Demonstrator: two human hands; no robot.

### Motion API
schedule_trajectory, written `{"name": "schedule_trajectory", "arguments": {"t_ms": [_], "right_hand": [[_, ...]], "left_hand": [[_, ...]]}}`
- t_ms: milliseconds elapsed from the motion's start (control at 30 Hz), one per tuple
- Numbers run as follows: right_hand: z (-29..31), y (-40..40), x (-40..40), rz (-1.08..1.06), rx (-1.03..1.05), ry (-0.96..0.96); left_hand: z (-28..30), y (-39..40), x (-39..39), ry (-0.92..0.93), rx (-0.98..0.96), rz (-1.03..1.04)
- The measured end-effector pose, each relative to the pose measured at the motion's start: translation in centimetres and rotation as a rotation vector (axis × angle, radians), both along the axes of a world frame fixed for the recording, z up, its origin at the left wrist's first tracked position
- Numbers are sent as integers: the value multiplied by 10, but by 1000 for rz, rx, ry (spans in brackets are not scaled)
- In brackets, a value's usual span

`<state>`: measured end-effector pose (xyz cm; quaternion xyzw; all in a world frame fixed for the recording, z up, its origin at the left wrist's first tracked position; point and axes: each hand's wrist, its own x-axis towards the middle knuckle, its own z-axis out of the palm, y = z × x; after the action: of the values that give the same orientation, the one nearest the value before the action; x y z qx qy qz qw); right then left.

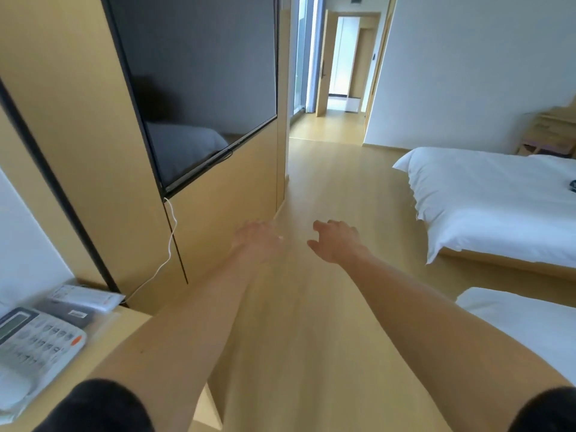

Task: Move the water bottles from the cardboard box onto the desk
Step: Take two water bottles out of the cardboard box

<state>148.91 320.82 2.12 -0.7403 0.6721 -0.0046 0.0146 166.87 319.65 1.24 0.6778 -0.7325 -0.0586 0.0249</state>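
Both my arms stretch forward over the wooden floor. My left hand is blurred, fingers spread and relaxed, holding nothing. My right hand hangs beside it with loosely curled fingers, also empty. A corner of the wooden desk shows at the lower left. No cardboard box and no water bottles are in view.
A telephone and a plastic-wrapped pack lie on the desk. A black TV hangs on the wooden wall panel, with a white cable below. Two white beds stand on the right. A hallway opens ahead.
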Motion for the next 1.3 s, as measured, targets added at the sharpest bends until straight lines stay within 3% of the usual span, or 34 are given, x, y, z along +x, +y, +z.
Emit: {"name": "schedule_trajectory", "arguments": {"t_ms": [300,500,867,1300], "right_hand": [[-33,-43,-106,-261,154,-132],[-50,-123,-145,-389,208,-186],[-39,-287,-187,-493,209,-221],[-66,-446,-323,-568,222,-276]], "left_hand": [[-27,-96,-87,18,54,-102],[-41,-198,-128,36,92,-191],[-47,-380,-193,-134,112,-330],[-53,-536,-328,-180,157,-412]]}}
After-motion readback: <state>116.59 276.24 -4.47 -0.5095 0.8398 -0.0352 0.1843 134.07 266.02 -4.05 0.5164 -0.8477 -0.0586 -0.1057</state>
